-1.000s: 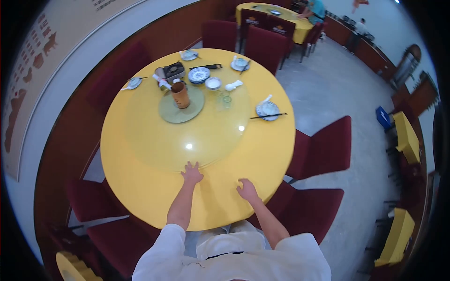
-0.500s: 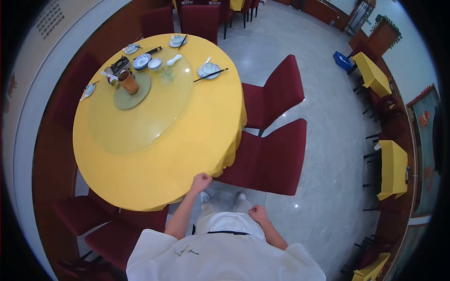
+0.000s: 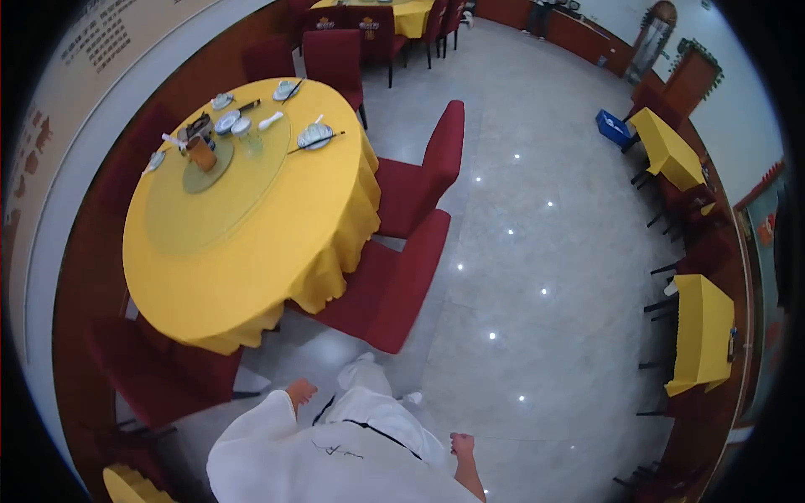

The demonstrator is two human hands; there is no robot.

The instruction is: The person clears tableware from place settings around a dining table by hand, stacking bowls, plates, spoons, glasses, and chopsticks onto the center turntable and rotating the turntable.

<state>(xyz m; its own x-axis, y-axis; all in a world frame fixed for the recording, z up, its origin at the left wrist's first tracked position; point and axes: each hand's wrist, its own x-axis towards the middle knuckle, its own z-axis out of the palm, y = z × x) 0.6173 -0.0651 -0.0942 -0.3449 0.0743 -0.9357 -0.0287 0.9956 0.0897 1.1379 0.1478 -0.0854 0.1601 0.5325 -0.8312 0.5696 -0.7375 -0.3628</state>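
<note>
The round table (image 3: 277,243) with a bright yellow cloth stands ahead of the person, to the left, its cloth hanging in folds along the near and right edge. Two dark red upholstered chairs (image 3: 402,268) stand at the table's right side; past them, the shiny grey floor (image 3: 503,277) spreads wide to the table's right. The left hand (image 3: 302,391) hangs near the table's near edge, apart from it, fingers bent; whether they meet, I cannot tell. The right hand (image 3: 461,444) hangs farther right, well apart from the table, fingers curled together.

The chairs' seats are partly hidden by the table's cloth, and a dark red chair (image 3: 163,381) at the table's near left is partly covered by it too.

On the table's far half, a brown cylindrical holder (image 3: 201,156) stands on a round greenish disc (image 3: 210,178); its contents are too small to tell. White bowls (image 3: 242,127) and clear glasses (image 3: 251,144) sit close by. Far right of the table, a blue plastic box (image 3: 614,127) holds something indistinct.
</note>
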